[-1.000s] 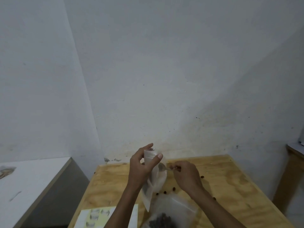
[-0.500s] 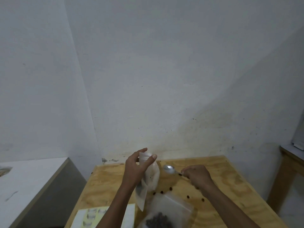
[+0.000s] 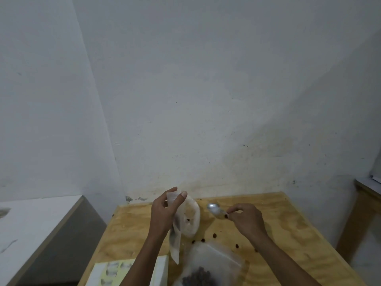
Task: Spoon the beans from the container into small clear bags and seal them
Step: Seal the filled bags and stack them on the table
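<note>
My left hand (image 3: 165, 213) holds a small clear bag (image 3: 188, 219) upright above the wooden table (image 3: 288, 234), thumb and fingers pinching its top edge; its mouth gapes to the right. My right hand (image 3: 246, 220) pinches the handle of a metal spoon (image 3: 215, 209), whose bowl points left, a short way from the bag's mouth. A dark bean sits at the spoon's neck. A large clear bag of dark beans (image 3: 208, 269) lies at the near table edge, partly cut off by the frame. Several loose beans (image 3: 214, 236) lie scattered on the table.
A white sheet with yellow-backed stickers (image 3: 115, 273) lies at the near left of the table. A white counter (image 3: 31, 226) stands left, with a gap between. Another wooden table (image 3: 367, 193) is at the far right. A wall stands close behind.
My right hand has drawn the spoon out of the bag and moved it right, away from the bag's mouth. My left hand keeps the bag held up.
</note>
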{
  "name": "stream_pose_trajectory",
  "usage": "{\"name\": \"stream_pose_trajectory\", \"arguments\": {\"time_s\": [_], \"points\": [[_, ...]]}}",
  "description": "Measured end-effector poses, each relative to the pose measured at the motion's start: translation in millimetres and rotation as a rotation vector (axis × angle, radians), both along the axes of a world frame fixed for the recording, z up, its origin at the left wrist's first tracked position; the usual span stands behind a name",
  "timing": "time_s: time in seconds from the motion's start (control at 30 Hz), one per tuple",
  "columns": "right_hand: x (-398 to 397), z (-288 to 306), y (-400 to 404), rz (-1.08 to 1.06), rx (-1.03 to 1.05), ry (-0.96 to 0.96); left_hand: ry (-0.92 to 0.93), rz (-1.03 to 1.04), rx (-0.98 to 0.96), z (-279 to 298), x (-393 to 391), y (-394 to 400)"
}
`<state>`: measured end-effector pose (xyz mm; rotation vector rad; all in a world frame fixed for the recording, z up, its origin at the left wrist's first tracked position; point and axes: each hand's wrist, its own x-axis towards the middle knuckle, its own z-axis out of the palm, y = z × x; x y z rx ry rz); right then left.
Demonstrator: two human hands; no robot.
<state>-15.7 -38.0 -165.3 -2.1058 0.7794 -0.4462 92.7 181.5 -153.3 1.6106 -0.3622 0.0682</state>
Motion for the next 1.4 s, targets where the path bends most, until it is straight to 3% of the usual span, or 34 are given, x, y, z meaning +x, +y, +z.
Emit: {"name": "stream_pose_trajectory", "arguments": {"time_s": [0.2, 0.4, 0.53, 0.6, 0.7, 0.8, 0.9, 1.03, 1.17, 1.4], "points": [[3.3, -19.3, -2.9, -0.074, -0.142, 0.152, 0.012, 0.032, -0.01, -2.2, 1.1, 4.8], [6.4, -27.0, 2.2, -0.012, -0.428, 0.252, -0.07, 0.035, -0.012, 10.0, -3.8, 3.6], [5.7, -24.7, 5.7, 0.034, -0.433, 0.287, -0.096, 0.044, 0.001, 13.9, -11.6, -0.3], [5.1, -15.9, 10.3, 0.056, -0.314, 0.152, -0.096, 0.045, -0.006, 15.2, -15.7, -2.3], [3.2, 14.9, 22.9, 0.204, 0.129, -0.235, -0.064, 0.02, -0.058, 21.1, -20.2, -9.3], [-8.1, 59.5, 49.4, 0.43, 0.358, -0.377, 0.036, 0.0, -0.14, 32.9, -27.7, -16.4], [-19.5, 85.8, 73.9, 0.496, 0.236, -0.406, 0.057, -0.025, -0.1, 50.7, -43.6, -23.1], [-30.8, 98.2, 88.8, 0.381, 0.107, -0.538, 0.12, -0.079, -0.163, 77.8, -69.8, -23.3], [-47.6, 108.2, 84.6, 0.292, 0.099, -0.667, -0.031, -0.119, -0.19, 87.6, -83.6, -4.6], [-78.7, 122.8, 90.6, 0.313, 0.177, -0.689, -0.09, -0.118, -0.267, 103.4, -117.2, 15.3]]}}
